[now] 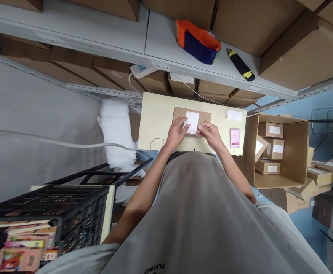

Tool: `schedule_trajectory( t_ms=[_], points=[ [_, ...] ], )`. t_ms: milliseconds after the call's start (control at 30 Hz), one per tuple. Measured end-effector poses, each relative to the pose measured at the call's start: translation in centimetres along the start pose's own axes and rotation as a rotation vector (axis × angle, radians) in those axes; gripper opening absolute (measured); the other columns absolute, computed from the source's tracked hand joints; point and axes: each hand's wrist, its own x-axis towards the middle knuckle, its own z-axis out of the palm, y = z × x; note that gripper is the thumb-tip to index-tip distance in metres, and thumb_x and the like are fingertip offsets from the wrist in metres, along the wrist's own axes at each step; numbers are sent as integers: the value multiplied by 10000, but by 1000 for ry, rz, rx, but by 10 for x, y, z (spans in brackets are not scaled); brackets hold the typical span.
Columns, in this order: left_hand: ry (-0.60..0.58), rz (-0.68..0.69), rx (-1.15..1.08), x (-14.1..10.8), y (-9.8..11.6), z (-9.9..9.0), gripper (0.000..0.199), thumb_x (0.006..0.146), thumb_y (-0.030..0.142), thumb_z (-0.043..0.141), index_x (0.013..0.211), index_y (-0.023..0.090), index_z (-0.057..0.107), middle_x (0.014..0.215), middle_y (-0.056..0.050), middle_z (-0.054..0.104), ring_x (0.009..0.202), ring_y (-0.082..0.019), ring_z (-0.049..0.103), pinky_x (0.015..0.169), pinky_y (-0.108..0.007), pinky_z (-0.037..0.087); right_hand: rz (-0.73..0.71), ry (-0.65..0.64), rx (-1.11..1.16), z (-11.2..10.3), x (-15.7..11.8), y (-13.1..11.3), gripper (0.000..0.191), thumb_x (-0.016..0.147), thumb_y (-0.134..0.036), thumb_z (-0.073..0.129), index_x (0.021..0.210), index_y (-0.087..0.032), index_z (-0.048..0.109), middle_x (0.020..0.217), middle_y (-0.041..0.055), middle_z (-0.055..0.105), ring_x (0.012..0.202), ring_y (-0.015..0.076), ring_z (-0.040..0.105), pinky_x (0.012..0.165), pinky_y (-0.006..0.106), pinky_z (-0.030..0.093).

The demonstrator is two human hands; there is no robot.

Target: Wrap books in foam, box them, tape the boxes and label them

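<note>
Left hand (179,131): fingers loosely spread, tips on white label (192,122). Right hand (209,133): fingers curled in at label's lower right corner; can't tell if pinching. Label lies on flat cardboard box (205,115) under both hands. Phone (234,138) right of right hand.

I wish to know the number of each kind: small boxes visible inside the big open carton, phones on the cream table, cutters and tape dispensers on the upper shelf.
Small boxes: 4
Phones: 1
Cutters: 1
Tape dispensers: 1
Total: 7
</note>
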Motion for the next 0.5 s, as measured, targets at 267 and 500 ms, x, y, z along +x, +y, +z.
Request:
schedule_trajectory(
  t_ms=[267,500],
  points=[
    [130,167,-386,-27,74,-31,314,1086,541,708,1186,270,832,1173,-75,824,1134,-216,798,998,-366,672,-15,-22,71,9,-16,-13,628,696,-783,979,775,-256,646,743,-46,609,713,139,591,748,298,546],
    [146,250,-348,-28,92,-28,256,1051,524,779,1130,299,872,1030,-42,796,977,-191,787,882,-349,677,33,-99,141,15,-20,-15,661,726,-813,949,765,-265,582,720,-52,527,715,146,566,734,298,539]
  ],
)
